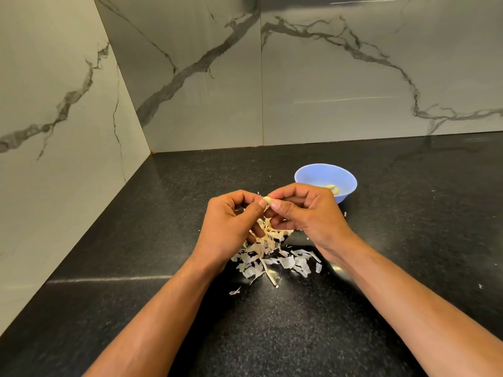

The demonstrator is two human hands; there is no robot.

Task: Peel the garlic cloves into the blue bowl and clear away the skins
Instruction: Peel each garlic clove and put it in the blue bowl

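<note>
Dim, counter (408, 240) glare, wide-angle warp

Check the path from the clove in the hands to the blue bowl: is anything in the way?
Nothing visible blocks it. Both hands pinch the garlic clove, and the blue bowl sits open just behind the right hand. The skins lie nearer the person.

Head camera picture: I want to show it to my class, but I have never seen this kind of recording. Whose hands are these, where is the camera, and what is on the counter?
There is no machine here. A person wears the camera on their head, so you look down along their own arms. The left hand and right hand together pinch one garlic clove, peeling it. Below them, on the black counter, lies a pile of papery skins. Behind the right hand stands the blue bowl, holding a few peeled cloves.
</note>
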